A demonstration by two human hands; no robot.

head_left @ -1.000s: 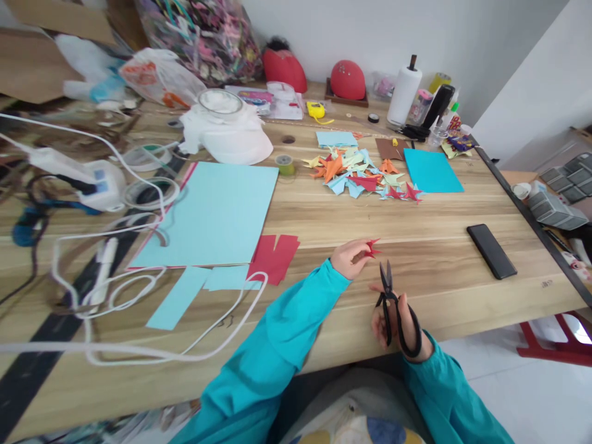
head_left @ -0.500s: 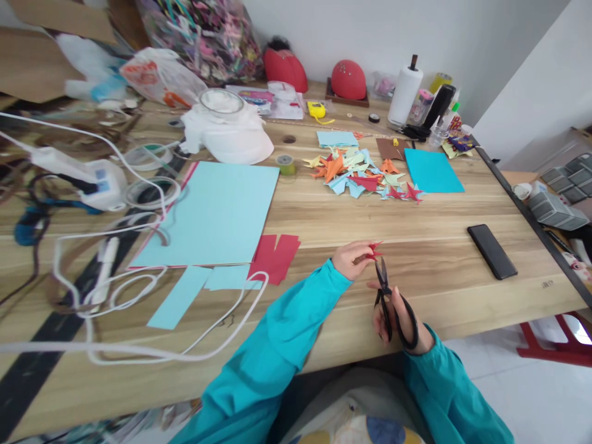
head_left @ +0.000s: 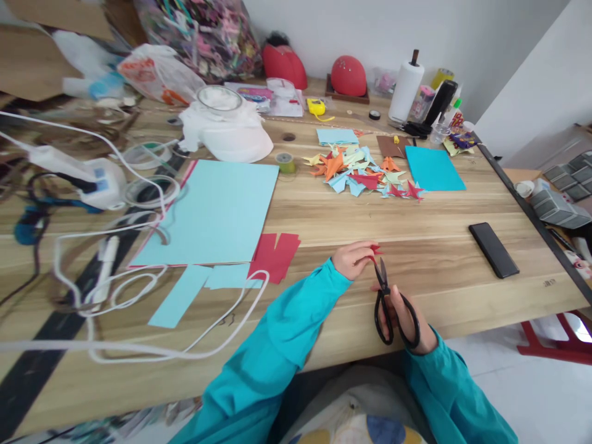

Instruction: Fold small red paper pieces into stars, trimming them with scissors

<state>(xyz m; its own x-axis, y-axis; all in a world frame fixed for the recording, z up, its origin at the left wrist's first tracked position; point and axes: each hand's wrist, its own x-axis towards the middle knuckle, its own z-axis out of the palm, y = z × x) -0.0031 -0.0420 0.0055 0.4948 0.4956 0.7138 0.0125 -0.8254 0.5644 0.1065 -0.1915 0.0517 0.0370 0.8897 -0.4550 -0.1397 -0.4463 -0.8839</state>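
My left hand (head_left: 352, 260) pinches a small folded piece of red paper (head_left: 376, 250), whose pointed tips stick out past the fingertips. My right hand (head_left: 401, 314) grips black-handled scissors (head_left: 383, 285) by their loops. The blades are slightly parted and point up toward the red paper, with their tips close beneath it; whether they touch it I cannot tell. Farther back lies a heap of folded paper shapes (head_left: 356, 169) in orange, blue, yellow, green and red. Cut red paper strips (head_left: 276, 256) lie left of my left hand, beside a light blue strip (head_left: 178, 297).
Large light blue sheets (head_left: 217, 213) lie at left, with a white cable (head_left: 194, 353) looping in front. A black phone (head_left: 494, 250) is on the right. Behind the heap are a bright blue sheet (head_left: 435, 168), a yellow tape measure (head_left: 316, 107) and a red pincushion (head_left: 348, 76).
The red paper has turned a little in my left fingers. The scissors' handle loops have spread wider apart. Both hands stay in nearly the same place.
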